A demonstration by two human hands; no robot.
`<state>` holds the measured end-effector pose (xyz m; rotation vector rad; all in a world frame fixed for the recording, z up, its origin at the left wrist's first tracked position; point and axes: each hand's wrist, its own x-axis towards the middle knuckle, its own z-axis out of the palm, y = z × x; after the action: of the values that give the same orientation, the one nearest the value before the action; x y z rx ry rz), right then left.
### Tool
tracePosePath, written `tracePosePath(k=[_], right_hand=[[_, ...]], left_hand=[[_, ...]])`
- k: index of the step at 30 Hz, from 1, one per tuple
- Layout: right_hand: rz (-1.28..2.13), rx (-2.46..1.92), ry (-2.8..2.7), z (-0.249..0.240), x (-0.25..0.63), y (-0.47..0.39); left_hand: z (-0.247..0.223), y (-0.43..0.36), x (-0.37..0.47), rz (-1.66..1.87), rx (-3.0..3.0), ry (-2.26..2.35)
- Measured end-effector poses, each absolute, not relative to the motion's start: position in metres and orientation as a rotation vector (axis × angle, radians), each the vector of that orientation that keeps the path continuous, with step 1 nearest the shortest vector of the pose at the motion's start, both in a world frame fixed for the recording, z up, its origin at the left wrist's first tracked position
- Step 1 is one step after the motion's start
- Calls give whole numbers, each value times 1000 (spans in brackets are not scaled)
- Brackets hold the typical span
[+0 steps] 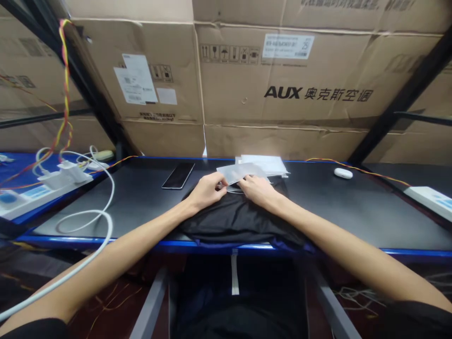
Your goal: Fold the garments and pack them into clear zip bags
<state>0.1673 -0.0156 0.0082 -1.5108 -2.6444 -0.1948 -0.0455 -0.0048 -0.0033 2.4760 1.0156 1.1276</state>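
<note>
A thin, translucent white sheet point(235, 173), possibly a plastic bag, is between my two hands above a dark garment. My left hand point(208, 190) pinches its left edge, thumb and forefinger together. On the other side my right hand point(260, 192) has its fingers curled over the sheet's lower right part; its fingertips are partly hidden. The black garment point(240, 219) lies bunched at the table's front edge, with dark blue cloth showing beneath it. Just behind the sheet is a stack of white packets point(277, 165).
On the black tabletop point(328, 207) lie a phone point(178, 176) at left and a small white case point(343, 173) at right. Power strips point(432, 200) stand at both sides. A white cable point(108, 226) loops over my left arm. Cardboard point(229, 103) walls the back between black posts.
</note>
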Motion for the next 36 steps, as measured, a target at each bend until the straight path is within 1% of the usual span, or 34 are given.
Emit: tracePosePath(k=[2,5,7,9,12,16,19,26,30,36], right_hand=[[-164,-1307,-2657,7,182,-20],[63,-880,-2542,7,209,-25],[222,-832,-2359,10,225,-28],[243,-886,-2196,14,240,-30],[158,-957,-2171,18,258,-29],[-70,-1027,-2484,11,270,-26],[-250,-1149,-2571,3,267,-28],[-537,-1185,-2651,2,246,-38],[-583,-1209,-2638,1,241,-41],[-548,-1218,-2604,3,239,-45]], left_hand=[[-3,-3,-47,1136,2508,1058],[1,0,-49,1162,2542,1078],[3,1,-51,1183,2567,1064],[6,4,-54,1199,2601,1064],[7,7,-58,1196,2641,1100],[5,11,-62,1105,2695,1228],[4,11,-61,996,2807,1261],[9,1,-32,761,3172,647],[9,-5,-7,662,3234,593],[7,-9,19,749,3251,844]])
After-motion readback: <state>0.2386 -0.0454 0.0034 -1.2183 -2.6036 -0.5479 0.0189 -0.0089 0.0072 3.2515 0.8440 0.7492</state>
